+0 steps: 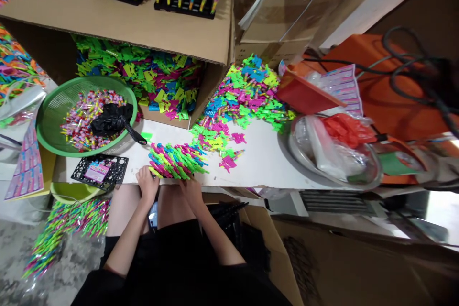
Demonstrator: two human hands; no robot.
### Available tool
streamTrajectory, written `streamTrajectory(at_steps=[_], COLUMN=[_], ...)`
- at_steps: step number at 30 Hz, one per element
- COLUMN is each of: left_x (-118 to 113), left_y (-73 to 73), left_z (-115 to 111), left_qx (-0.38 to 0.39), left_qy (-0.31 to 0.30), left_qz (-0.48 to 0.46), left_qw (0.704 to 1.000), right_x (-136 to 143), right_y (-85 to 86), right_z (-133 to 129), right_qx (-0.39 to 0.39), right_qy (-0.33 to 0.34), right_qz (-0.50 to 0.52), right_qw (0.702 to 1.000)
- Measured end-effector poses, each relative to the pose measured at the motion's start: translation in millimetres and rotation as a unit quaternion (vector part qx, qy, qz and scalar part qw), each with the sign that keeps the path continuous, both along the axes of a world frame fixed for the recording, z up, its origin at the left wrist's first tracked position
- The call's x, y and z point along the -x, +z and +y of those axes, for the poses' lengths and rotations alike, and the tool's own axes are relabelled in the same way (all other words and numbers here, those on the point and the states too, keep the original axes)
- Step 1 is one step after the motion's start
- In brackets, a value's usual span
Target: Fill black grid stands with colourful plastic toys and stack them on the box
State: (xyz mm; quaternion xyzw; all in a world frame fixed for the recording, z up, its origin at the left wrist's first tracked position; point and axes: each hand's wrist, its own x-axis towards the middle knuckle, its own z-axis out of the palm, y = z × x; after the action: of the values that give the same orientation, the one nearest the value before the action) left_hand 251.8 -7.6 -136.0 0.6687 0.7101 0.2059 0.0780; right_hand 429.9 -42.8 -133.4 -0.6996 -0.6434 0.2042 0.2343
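Note:
A block of neon toy pieces (177, 160) in pink, green, yellow and blue, standing in slanted rows, is at the front edge of the white table. My left hand (147, 182) touches its left end, fingers bent against the side. At the block's front right is my right hand (191, 190), its fingers partly hidden beneath the pieces. Just right of the block, loose toy pieces (229, 158) spread into a larger pile (247, 91). A black perforated tray (120, 172) with a pink label card (97, 170) rests to the left.
A green basket (45, 122) of small candy tubes with a black bag stands left. Behind is an open cardboard box (143, 21) of toy pieces, with filled racks (184, 9) on top. A metal bowl (373, 172) with plastic bags sits right, near an orange machine (380, 100).

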Motion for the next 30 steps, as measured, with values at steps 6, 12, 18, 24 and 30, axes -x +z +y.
streamTrajectory(at_steps=[6,12,18,24,30], left_x=[-0.6,-1.2,-2.2,-3.1,-3.0], left_y=[-5.4,-11.5,-14.0,-13.5,-12.9], left_z=[2.2,3.9,4.0,4.2,3.9], left_qx=[-0.017,-0.039,-0.041,-0.029,-0.024], left_qy=[-0.009,-0.008,-0.003,0.008,0.006], left_qz=[0.039,0.061,0.066,0.038,0.026], left_qw=[0.999,0.997,0.997,0.999,0.999], right_x=[1.5,-8.5,-90.5,-178.7,-197.1], right_y=[2.4,7.9,31.7,36.2,24.6], right_z=[3.3,-0.3,-2.3,28.3,27.9], right_qx=[0.018,0.003,-0.060,-0.056,-0.111], right_qy=[-0.001,0.024,-0.020,-0.106,-0.098], right_qz=[0.005,0.130,0.050,-0.145,-0.058], right_qw=[1.000,0.991,0.997,0.982,0.987])
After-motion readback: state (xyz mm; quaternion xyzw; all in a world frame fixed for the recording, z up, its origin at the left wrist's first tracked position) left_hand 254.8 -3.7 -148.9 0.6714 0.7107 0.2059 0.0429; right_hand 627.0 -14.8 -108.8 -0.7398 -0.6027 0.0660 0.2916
